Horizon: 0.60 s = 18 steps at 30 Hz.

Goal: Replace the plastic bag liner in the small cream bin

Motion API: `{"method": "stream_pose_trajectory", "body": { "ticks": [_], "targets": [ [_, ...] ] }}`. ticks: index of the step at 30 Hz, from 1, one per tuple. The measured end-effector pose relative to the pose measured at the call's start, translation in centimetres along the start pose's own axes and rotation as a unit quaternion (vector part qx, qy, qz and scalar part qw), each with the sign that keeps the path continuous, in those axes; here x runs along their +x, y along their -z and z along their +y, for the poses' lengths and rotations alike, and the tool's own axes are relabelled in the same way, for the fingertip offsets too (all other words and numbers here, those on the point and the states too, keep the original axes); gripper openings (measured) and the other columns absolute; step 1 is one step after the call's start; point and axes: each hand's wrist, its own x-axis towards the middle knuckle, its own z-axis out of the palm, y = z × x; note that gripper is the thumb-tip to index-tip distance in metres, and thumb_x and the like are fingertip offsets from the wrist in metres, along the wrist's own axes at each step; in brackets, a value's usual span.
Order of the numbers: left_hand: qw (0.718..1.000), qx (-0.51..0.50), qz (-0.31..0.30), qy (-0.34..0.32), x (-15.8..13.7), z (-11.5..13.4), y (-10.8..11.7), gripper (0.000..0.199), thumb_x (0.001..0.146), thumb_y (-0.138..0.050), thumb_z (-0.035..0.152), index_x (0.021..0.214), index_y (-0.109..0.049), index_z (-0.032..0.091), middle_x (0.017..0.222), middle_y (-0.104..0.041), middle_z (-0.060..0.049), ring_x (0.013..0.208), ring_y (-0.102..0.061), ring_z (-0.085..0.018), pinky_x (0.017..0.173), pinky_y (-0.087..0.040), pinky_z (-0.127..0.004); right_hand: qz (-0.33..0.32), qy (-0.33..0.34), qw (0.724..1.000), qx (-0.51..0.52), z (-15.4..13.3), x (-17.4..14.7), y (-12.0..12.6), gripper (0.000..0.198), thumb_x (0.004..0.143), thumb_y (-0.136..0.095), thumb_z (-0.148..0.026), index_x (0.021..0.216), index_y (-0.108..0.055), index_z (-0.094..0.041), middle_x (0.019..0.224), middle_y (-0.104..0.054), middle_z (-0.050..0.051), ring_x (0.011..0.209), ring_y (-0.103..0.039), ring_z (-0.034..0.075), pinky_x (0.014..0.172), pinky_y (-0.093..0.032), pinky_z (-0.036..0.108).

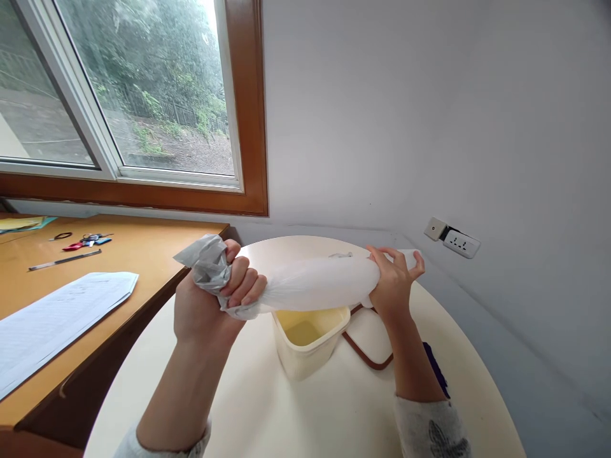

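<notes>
A thin white plastic bag (315, 283), puffed out with air, stretches sideways between my two hands above a round table. My left hand (224, 299) is closed in a fist round one bunched end, and crumpled plastic sticks out over the thumb side. At the other end my right hand (392, 280) grips the bag between bent fingers, a small tip of plastic showing beyond them. Below the bag stands a cream-coloured bin (308, 356), upright, with part of its rim hidden. Beside it on the table lies a brown rounded frame (365, 355), partly hidden by my right arm.
The round cream table (267, 413) reaches close to the wall. A dark purple item (435, 369) lies behind my right forearm. On the wooden desk (157, 235) at left are papers (62, 318), a pen (64, 260) and keys (90, 240). A wall socket (461, 243) is at right.
</notes>
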Motion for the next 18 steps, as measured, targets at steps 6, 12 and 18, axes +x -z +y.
{"method": "stream_pose_trajectory", "body": {
  "ticks": [6, 12, 18],
  "targets": [
    [1.000, -0.001, -0.004, -0.013, 0.1, 0.6, 0.5, 0.014, 0.069, -0.034, 0.009, 0.067, -0.045, 0.017, 0.041, -0.025, 0.006, 0.034, -0.016, -0.007, 0.036, -0.027, -0.017, -0.025, -0.060, 0.997, 0.041, 1.3, -0.4, -0.1, 0.044, 0.076, -0.041, -0.014, 0.118, -0.053, -0.014, 0.081, -0.068, 0.008, 0.081, -0.061, 0.021, 0.094, -0.033, 0.047],
    [1.000, -0.015, 0.022, -0.008, 1.1, 1.4, 1.7, 0.013, 0.070, -0.036, 0.007, 0.071, -0.048, 0.014, 0.046, -0.034, 0.004, 0.037, -0.028, -0.006, 0.041, -0.036, -0.018, -0.107, -0.206, 0.954, 0.190, 0.2, 0.4, 1.3, 0.033, 0.077, -0.043, -0.023, 0.103, -0.064, -0.016, 0.080, -0.068, 0.008, 0.070, -0.059, 0.020, 0.062, -0.045, 0.030],
    [0.992, -0.012, 0.124, -0.030, 2.9, 3.8, 6.9, 0.011, 0.075, -0.035, 0.010, 0.072, -0.044, 0.017, 0.064, -0.055, -0.002, 0.062, -0.056, -0.014, 0.057, -0.047, -0.029, -0.257, -0.205, 0.884, 0.333, -1.7, 1.9, 3.8, 0.023, 0.068, -0.044, -0.016, 0.080, -0.064, -0.016, 0.069, -0.060, 0.001, 0.063, -0.052, 0.015, 0.053, -0.039, 0.024]
  ]
}}
